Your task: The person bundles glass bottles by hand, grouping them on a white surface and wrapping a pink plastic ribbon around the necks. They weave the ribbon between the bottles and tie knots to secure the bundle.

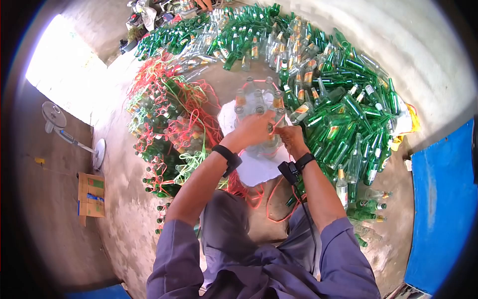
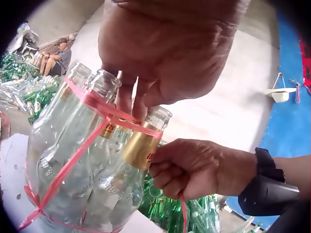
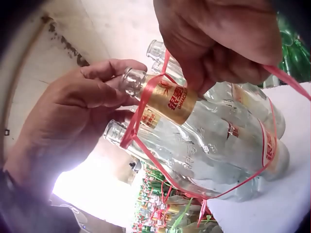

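A cluster of clear glass bottles (image 1: 259, 100) stands upright on a white slab (image 1: 256, 173), with pink plastic twine (image 3: 144, 108) looped round the necks and lower round the bodies. From above, my left hand (image 1: 255, 130) reaches in among the necks; its fingers (image 3: 99, 92) curl about the neck of a gold-labelled bottle (image 3: 170, 103), partly hidden behind it. Close beside that label, my right hand (image 2: 192, 167) is curled tightly and grips the twine, whose loose end hangs below the fist in the left wrist view.
Loose green and clear bottles (image 1: 343, 112) lie heaped to the right and behind. Tied bundles (image 1: 159, 124) with tangled red and green twine stand on the left. A fan (image 1: 54, 115), a cardboard box (image 1: 91, 195) and a blue panel (image 1: 440, 199) are farther out. Another person (image 2: 59, 59) sits behind.
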The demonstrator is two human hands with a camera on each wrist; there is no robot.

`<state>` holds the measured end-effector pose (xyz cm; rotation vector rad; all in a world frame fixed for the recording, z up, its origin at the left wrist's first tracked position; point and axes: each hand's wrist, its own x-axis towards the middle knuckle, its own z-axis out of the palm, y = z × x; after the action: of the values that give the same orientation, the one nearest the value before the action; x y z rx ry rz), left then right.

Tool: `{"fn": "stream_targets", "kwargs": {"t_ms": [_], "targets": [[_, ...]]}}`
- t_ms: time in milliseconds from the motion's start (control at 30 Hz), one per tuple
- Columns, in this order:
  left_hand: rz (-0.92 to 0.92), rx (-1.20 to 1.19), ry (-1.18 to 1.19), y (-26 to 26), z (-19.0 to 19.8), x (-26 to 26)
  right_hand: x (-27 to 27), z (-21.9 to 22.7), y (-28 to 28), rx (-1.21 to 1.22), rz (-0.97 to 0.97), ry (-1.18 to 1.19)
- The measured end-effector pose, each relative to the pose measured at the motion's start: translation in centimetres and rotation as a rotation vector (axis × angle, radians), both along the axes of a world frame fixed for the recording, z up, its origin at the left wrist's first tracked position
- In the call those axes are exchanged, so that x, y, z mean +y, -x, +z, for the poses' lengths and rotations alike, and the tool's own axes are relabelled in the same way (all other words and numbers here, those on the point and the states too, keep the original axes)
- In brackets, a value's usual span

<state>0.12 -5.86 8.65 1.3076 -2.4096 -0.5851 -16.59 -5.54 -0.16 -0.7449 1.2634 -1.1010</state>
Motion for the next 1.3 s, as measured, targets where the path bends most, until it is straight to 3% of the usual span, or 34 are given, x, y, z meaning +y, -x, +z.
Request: {"fn": "stream_targets", "kwargs": {"t_ms": [133, 200, 333, 500, 900, 1300], "targets": [[-0.061, -0.119, -0.077, -0.2, 0.6, -0.9, -0.4, -0.3, -0.2, 0.026, 0.024, -0.115], [-0.078, -0.168, -0.169, -0.1, 0.9, -1.2, -0.3, -1.0, -0.4, -0.103, 0.016, 0.013], [-0.119, -0.223, -0.221, -0.2, 1.1, -1.6, -0.7, -2.2, -0.5, -0.063, 0.012, 0.07], [-0.168, -0.348, -0.095, 0.3, 3.2, -1.0, -0.8, -1.6, -0.3, 0.063, 0.053, 0.046], [-0.12, -0.295, 0.285, -0.9, 2.8, 0.0, -1.0, -3.2, -0.4, 0.11, 0.066, 0.192], [0.038, -0.251, 0.323, -2.1, 2.5, -0.9, -0.5, -0.8, -0.6, 0.353, 0.098, 0.297]]}}
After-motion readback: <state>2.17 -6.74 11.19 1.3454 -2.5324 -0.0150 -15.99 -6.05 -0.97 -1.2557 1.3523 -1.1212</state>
